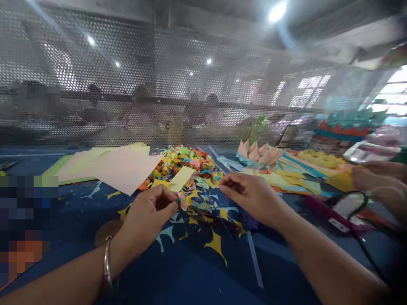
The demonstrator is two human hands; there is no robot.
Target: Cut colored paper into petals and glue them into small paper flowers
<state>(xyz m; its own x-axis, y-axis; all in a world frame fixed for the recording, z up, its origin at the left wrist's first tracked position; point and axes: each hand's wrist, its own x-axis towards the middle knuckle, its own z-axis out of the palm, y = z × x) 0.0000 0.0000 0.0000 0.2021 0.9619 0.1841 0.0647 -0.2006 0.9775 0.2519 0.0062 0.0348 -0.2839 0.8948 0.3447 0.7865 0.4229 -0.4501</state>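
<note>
My left hand (149,216) pinches a small pale yellow paper strip (180,178) by its lower end, and the strip sticks up and to the right. A silver bangle (107,262) sits on that wrist. My right hand (251,195) hovers just to the right with its fingers curled together; whether anything is in them is blurred. Both hands are above a blue table (190,271) strewn with yellow and teal paper offcuts (216,243). A heap of coloured paper scraps (184,163) lies just behind the hands.
Pink and green paper sheets (111,167) lie at the back left. Folded paper pieces (257,154) and long coloured strips (302,173) lie at the right. A glue gun (337,209) with a cable rests at the right, near another person's hands (378,178). A perforated metal screen (159,84) closes off the table's far side.
</note>
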